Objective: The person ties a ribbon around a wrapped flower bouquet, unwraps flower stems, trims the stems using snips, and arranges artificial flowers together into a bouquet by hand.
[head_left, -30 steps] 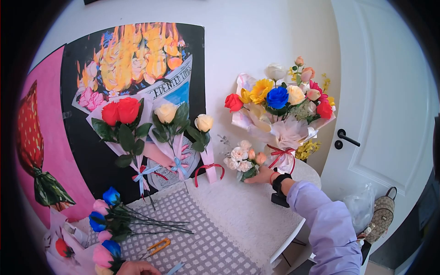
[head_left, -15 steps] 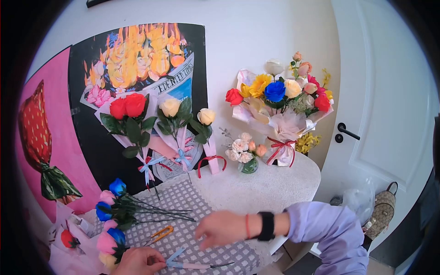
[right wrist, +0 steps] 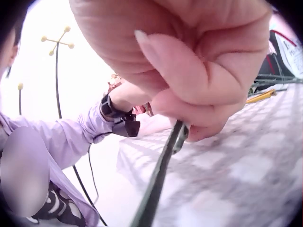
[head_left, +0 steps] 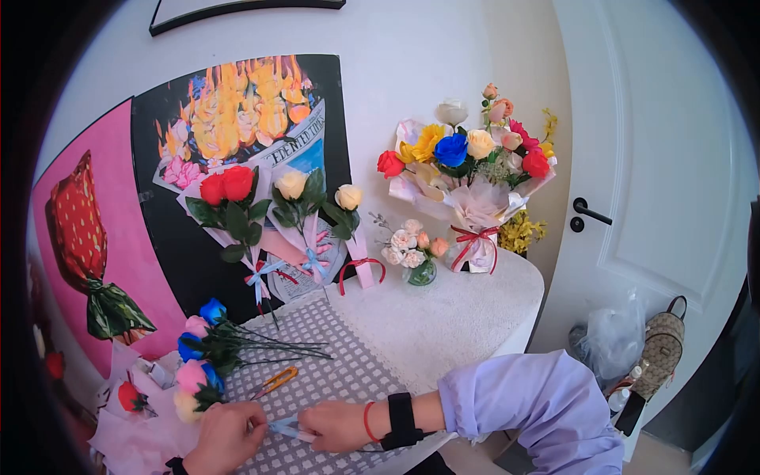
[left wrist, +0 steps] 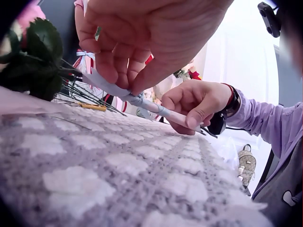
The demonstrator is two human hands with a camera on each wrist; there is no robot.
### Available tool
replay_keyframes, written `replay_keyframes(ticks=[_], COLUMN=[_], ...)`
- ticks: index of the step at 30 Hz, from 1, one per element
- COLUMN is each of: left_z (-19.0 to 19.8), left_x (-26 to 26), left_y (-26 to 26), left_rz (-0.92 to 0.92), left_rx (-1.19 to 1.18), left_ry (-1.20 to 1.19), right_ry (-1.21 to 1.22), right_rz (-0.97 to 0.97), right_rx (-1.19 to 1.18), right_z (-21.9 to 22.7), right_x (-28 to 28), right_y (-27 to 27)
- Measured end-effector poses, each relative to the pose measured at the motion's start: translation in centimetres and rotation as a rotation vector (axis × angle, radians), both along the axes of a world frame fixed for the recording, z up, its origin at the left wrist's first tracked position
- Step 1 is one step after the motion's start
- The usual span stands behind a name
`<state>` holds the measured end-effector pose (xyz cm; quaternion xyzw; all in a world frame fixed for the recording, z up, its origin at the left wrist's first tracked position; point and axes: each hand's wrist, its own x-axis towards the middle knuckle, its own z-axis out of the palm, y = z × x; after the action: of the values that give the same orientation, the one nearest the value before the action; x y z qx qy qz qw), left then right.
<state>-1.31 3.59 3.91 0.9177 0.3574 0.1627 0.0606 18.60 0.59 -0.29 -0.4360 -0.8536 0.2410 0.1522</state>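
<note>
wrapped stem (left wrist: 152,107) — between fingers (left wrist: 106,68)

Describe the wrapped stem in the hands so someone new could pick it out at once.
Start from the white table and find the grey patterned cloth on its left side. Over that cloth, the right hand holds the pale pink wrapped stem while the left hand pinches its light blue ribbon. Unlike the wrapped roses standing by the flower painting, this one is held nearly flat.

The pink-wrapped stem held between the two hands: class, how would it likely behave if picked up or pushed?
The stem looks fairly stiff, running straight out from the right hand. The light blue ribbon seems floppy, bending around the pink wrap. Slim and rounded, that might roll.
</note>
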Motion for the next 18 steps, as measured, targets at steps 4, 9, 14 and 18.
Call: replay_keyframes(ticks=[4,9,14,18], left_z=[0.3,-0.8,-1.4,-1.7], left_x=[-0.7,-1.2,-2.2,-2.1], left_y=[-1.1,-1.0,0.7,2.0], left_rz=[0.072,0.06,0.101,0.005], left_rx=[-0.017,0.013,-0.158,-0.356], left_ry=[-0.126,-0.18,-0.171,-0.181], right_ry=[0.185,0.347,0.362,0.383], right_rz=[-0.028,-0.158,-0.107,-0.109], right_rx=[-0.177,-0.409,-0.529,-0.601], right_z=[-0.4,0.6,-0.2,0.0], right_x=[-1.2,-1.9,-2.0,-1.4], right_y=[-0.9,-0.9,0.4,1.0])
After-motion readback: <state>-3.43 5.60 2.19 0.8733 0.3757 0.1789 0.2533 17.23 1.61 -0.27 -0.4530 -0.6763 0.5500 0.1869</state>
